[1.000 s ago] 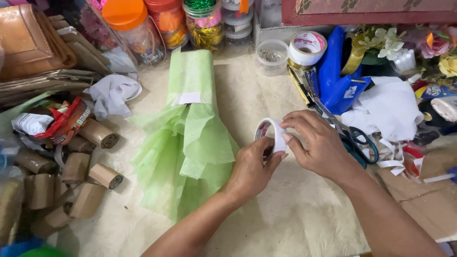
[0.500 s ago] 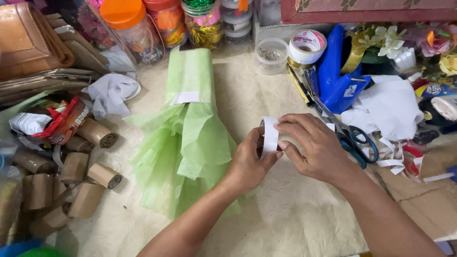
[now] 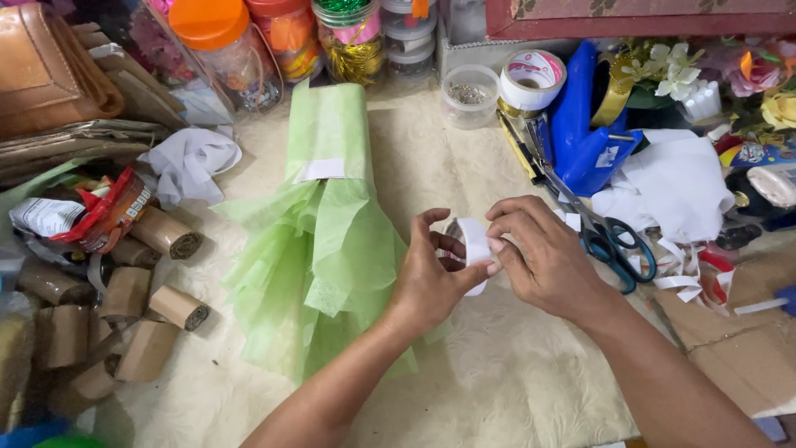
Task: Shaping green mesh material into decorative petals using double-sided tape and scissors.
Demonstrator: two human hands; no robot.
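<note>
- A person's left hand (image 3: 431, 286) grips a small roll of white tape (image 3: 469, 249) at the middle of a cream-coloured table (image 3: 497, 390), thumb and fingers closed around the roll.
- The right hand (image 3: 543, 261) meets it from the right, fingertips pinched on the tape's outer edge.
- Just left of the hands lies a bundle wrapped in light green tissue paper (image 3: 319, 241), its narrow end pointing to the far side and a white strip stuck across it.
- Blue-handled scissors (image 3: 609, 241) rest just right of the right hand, beside white scraps of cloth (image 3: 672, 182).
- At the far edge stand an orange-lidded jar (image 3: 220, 46), a small clear cup (image 3: 469, 93), a larger tape roll (image 3: 532, 79) and a blue tape dispenser (image 3: 584, 137).
- Cardboard tubes (image 3: 124, 290) are piled at the left edge, well apart from the hands.
</note>
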